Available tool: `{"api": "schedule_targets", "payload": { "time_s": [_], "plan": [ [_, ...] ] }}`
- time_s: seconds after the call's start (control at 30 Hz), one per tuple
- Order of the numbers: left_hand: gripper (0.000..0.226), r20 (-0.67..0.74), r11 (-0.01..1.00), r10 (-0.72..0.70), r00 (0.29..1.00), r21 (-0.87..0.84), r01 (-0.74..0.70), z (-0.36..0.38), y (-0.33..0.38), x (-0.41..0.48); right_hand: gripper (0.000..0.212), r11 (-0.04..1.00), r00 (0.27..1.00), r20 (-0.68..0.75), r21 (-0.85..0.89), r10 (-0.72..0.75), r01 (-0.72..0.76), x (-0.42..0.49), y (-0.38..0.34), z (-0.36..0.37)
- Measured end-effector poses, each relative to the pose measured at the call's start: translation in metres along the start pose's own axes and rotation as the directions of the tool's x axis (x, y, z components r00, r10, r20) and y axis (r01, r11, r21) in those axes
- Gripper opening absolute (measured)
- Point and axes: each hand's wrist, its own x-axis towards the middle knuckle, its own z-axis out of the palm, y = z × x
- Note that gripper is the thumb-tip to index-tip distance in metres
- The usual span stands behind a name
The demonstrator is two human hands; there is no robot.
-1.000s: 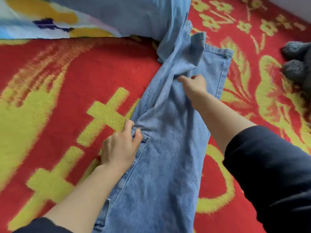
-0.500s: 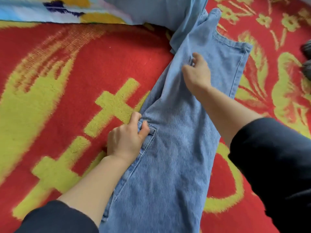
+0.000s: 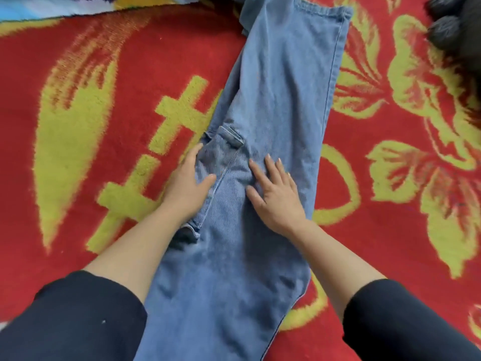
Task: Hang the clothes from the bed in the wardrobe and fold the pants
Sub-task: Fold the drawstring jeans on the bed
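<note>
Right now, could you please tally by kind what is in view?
Jeans: 1
Hands: 2 (left hand, right hand)
Blanket: 1
Patterned cloth: 1
Dark fuzzy thing: 1
Total: 6

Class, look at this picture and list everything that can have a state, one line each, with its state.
jeans: folded lengthwise, lying flat.
left hand: open, resting on the jeans' left edge.
right hand: open, fingers spread, pressing flat on the jeans.
red blanket: spread out under the jeans.
dark fuzzy item: lying at the far right, apart from the jeans.
</note>
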Motion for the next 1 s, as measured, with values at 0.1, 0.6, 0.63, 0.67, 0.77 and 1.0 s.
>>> {"api": "schedule_targets", "payload": {
  "time_s": [0.1, 0.6, 0.63, 0.67, 0.77, 1.0],
  "plan": [
    [0.071, 0.026, 0.992, -0.086, 0.996, -0.094, 0.088, -0.015, -0.027, -0.036, 0.061, 0.999, 0.999, 0.034, -0.032, -0.012, 0.013, -0.056, -0.009, 0.028],
    [0.038, 0.190, 0.900, -0.404, 0.895, -0.094, 0.426, -0.032, -0.106, -0.264, 0.061, 0.543, 0.685, 0.051, 0.569, 0.727, -0.618, -0.278, -0.068, 0.129],
    [0.031, 0.194, 0.880, -0.433, 0.880, -0.123, 0.460, -0.033, -0.109, -0.276, 0.048, 0.511, 0.703, 0.109, 0.611, 0.702, -0.605, -0.288, -0.071, 0.135],
    [0.032, 0.198, 0.859, -0.468, 0.861, -0.127, 0.496, -0.032, -0.119, -0.289, 0.037, 0.479, 0.730, 0.166, 0.656, 0.663, -0.584, -0.298, -0.076, 0.140],
    [0.048, 0.239, 0.849, -0.494, 0.836, -0.077, 0.523, -0.028, -0.134, -0.323, 0.012, 0.285, 0.771, 0.308, 0.801, 0.558, -0.526, -0.317, -0.085, 0.140],
    [0.032, 0.253, 0.870, -0.374, 0.892, -0.239, 0.432, -0.026, -0.089, -0.362, 0.003, 0.134, 0.801, 0.358, 0.872, 0.480, -0.471, -0.366, -0.066, 0.134]
  ]
}}
